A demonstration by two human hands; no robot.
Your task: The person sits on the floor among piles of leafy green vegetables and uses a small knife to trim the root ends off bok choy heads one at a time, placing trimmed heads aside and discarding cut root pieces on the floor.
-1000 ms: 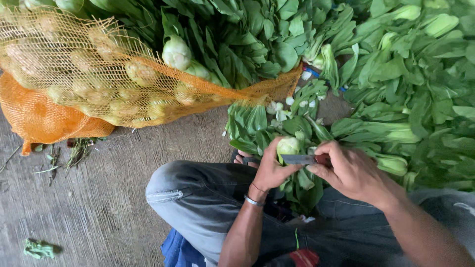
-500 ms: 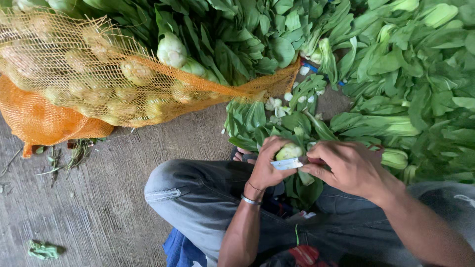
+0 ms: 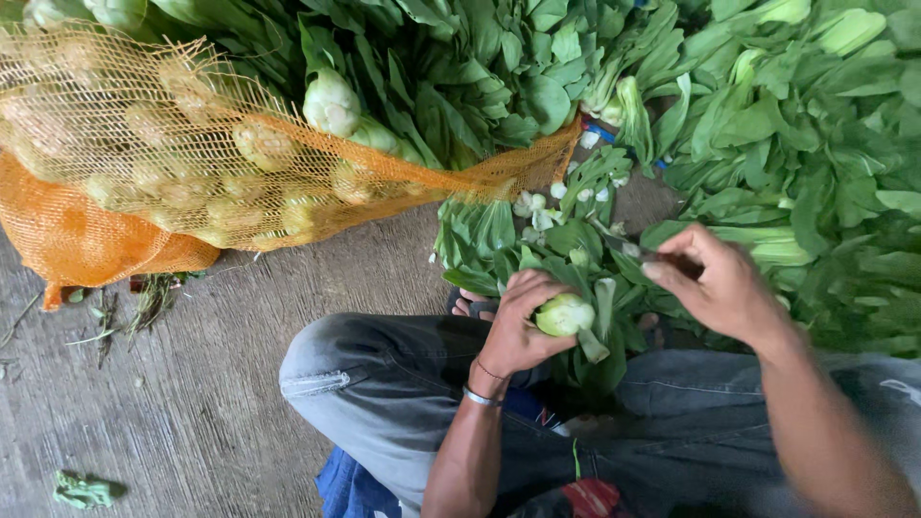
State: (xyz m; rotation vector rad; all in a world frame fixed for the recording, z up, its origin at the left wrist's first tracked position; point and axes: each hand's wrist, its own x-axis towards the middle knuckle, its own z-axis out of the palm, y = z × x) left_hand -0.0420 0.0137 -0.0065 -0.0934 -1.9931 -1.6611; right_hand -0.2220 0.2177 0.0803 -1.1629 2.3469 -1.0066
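Concrete floor [image 3: 192,403] underlies heaped greens [image 3: 787,144]; left hand [image 3: 513,331] grips bok choy [image 3: 566,315], right hand [image 3: 724,283] fingers pinch knife [image 3: 628,249].

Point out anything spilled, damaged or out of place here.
Pale trimmed stem pieces lie scattered on the concrete floor beside the leafy greens pile. A stray green leaf scrap lies alone, lower left. Nothing else stands out.

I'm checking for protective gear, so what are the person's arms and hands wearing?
Both arms are bare to where the picture ends, with no sleeves showing. The left hand is ungloved; its wrist carries a silvery bangle and, just above it, a thin dark cord. The right hand is ungloved too, with no band or ring that I can see, though it is slightly blurred.
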